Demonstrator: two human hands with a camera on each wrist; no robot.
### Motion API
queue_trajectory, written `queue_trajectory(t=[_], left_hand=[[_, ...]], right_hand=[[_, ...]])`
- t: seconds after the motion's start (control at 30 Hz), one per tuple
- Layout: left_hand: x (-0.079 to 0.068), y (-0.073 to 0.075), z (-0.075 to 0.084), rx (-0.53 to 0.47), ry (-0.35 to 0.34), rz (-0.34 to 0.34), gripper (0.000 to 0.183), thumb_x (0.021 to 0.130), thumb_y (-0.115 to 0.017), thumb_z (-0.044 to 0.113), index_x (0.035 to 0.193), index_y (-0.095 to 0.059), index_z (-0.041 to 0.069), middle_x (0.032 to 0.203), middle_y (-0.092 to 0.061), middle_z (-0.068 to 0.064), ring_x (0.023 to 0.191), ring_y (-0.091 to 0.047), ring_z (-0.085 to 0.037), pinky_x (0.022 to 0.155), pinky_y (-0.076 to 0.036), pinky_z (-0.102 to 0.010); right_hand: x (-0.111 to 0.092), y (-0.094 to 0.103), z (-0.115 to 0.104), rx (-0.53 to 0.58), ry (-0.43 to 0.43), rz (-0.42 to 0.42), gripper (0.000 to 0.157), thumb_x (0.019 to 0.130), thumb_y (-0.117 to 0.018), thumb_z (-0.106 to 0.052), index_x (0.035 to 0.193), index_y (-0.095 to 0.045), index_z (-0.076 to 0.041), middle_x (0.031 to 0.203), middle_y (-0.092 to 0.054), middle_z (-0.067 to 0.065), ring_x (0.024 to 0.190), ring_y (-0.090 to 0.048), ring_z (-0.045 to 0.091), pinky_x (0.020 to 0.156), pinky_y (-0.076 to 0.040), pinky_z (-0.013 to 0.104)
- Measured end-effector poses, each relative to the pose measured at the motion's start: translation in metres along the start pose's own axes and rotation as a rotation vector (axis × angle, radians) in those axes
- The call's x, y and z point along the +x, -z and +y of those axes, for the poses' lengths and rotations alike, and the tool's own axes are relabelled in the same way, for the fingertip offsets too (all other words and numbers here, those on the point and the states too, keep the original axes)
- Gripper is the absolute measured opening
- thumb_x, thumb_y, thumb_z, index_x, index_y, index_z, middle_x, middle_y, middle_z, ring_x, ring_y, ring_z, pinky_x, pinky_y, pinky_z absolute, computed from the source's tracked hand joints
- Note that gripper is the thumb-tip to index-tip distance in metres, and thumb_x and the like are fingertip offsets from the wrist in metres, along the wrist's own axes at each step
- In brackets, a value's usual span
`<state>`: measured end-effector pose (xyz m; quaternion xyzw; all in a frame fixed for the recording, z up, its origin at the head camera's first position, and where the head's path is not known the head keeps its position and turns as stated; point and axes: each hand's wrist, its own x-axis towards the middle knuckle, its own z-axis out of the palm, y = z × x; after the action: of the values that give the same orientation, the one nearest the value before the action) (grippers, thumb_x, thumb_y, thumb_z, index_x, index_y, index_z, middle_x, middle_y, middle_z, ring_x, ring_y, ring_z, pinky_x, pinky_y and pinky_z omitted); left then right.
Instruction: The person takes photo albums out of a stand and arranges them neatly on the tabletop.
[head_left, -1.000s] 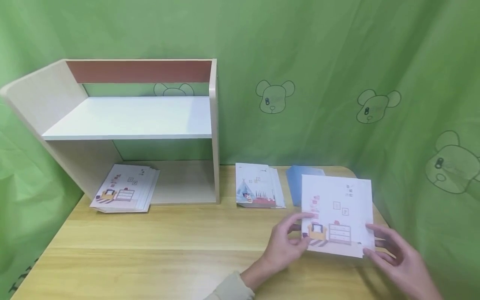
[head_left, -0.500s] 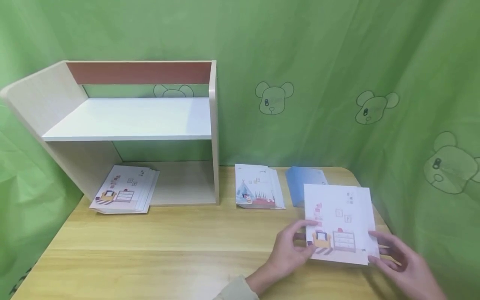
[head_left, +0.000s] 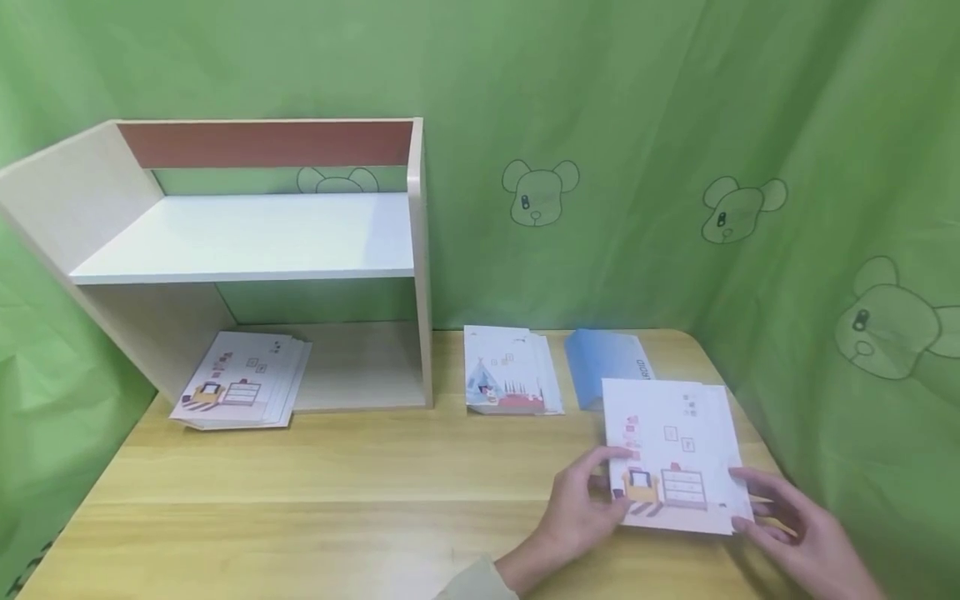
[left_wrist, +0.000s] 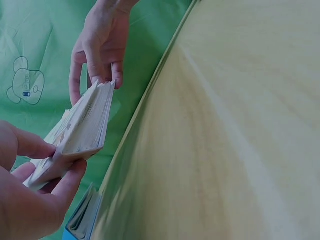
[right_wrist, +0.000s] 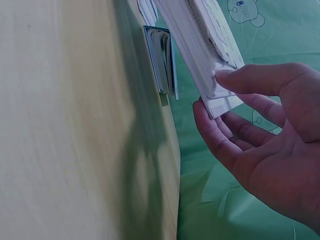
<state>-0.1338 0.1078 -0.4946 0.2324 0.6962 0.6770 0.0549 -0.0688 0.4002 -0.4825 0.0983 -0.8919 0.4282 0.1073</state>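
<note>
Between my hands is a small white notebook (head_left: 667,458) with an armchair and a drawer chest drawn on its cover. Its thick page edges show in the left wrist view (left_wrist: 92,120). My left hand (head_left: 581,504) pinches its left side, thumb on the cover side and fingers beneath. On the opposite side, my right hand (head_left: 802,529) pinches the edge. In the right wrist view the notebook's lower corner lies between thumb and fingertips, raised above the table. Behind it a blue notebook (head_left: 600,354) lies on the table, partly covered from the head camera.
A two-level shelf (head_left: 247,237) stands at the back left. On its lower level a similar armchair-cover notebook (head_left: 236,379) sticks out over the front edge. Another white notebook, with a tent picture (head_left: 506,371), lies right of the shelf. Green curtain (head_left: 637,100) surrounds the wooden table (head_left: 300,492).
Both hands have lowered the held notebook slightly toward me, uncovering more of the blue one. The grip stays the same. The head view has shifted a little.
</note>
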Motion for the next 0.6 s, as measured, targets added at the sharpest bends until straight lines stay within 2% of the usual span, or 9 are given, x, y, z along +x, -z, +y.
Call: queue_trajectory(t=[0.2,0.47,0.6], left_hand=[[-0.001,-0.004,-0.002,0.039,0.049,0.014,0.056,0.082,-0.072,-0.012,0.131,-0.063,0.015,0.121,-0.067,0.000,0.093,-0.064,-0.004,0.063,-0.058,-0.015],[-0.001,-0.007,-0.005,0.090,0.172,0.015,0.060,0.080,-0.076,-0.010,0.129,-0.065,0.023,0.115,-0.067,0.009,0.089,-0.060,-0.001,0.054,-0.055,-0.015],[-0.001,-0.007,-0.007,0.101,0.170,0.002,0.060,0.079,-0.076,-0.010,0.130,-0.065,0.021,0.111,-0.067,0.008,0.088,-0.060,-0.001,0.059,-0.055,-0.014]], right_hand=[[-0.001,0.000,0.006,-0.008,-0.023,-0.019,0.062,0.083,-0.076,0.013,0.139,-0.053,0.007,0.136,-0.051,-0.031,0.101,-0.063,-0.005,0.079,-0.056,0.012],[-0.003,-0.002,0.011,-0.075,-0.099,-0.056,0.061,0.083,-0.081,0.002,0.138,-0.054,0.004,0.132,-0.045,-0.039,0.102,-0.059,-0.010,0.078,-0.056,0.012],[-0.003,-0.003,0.013,-0.098,-0.112,-0.062,0.060,0.082,-0.083,-0.001,0.137,-0.057,0.003,0.131,-0.046,-0.038,0.101,-0.058,-0.011,0.078,-0.056,0.013]])
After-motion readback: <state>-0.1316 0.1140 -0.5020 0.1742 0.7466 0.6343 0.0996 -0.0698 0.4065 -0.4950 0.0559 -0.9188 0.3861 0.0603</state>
